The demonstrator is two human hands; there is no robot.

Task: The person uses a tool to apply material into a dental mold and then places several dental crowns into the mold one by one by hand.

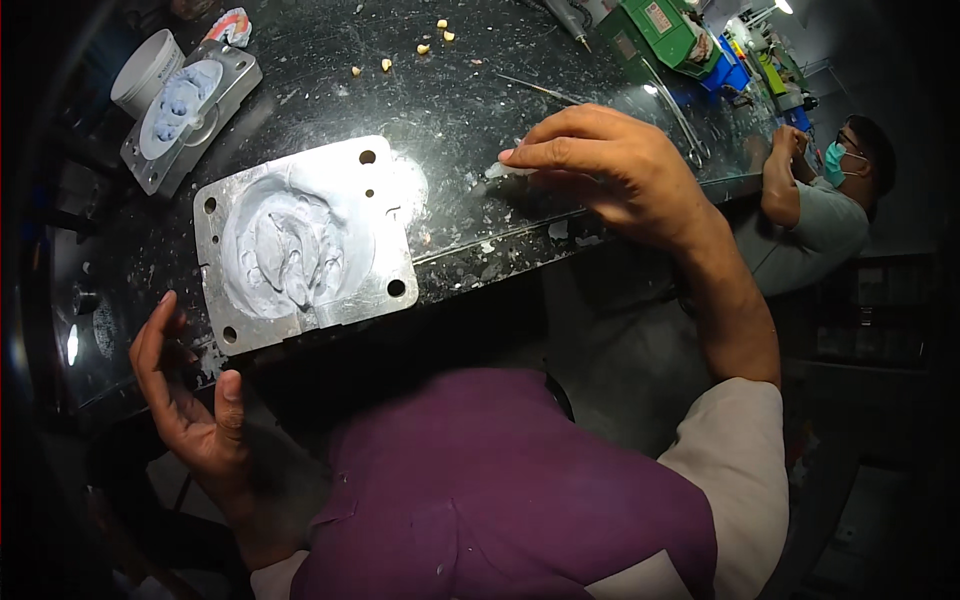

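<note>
A square metal dental flask half [405, 245] rests at the table's near edge, slightly overhanging it. Grey-white plaster [350, 235] fills its round well, with a jaw-shaped hollow pressed into it. Just off the flask's near left corner is my left hand [195, 410], holding nothing, its thumb and fingers spread. My right hand [630, 175] hovers over the table to the right of the flask, fingers stretched out toward the left and apparently holding nothing. Its thumb is hidden underneath. A small whitish scrap [495, 170] lies below its fingertips.
At the back left, a second flask half [235, 85] with plaster leans by a white tub [145, 65] and a pink denture model [232, 27]. Several yellowish bits [423, 49], a thin probe [535, 87], scissors [690, 140] and a green box [655, 30] lie farther back. A masked co-worker [830, 200] sits right.
</note>
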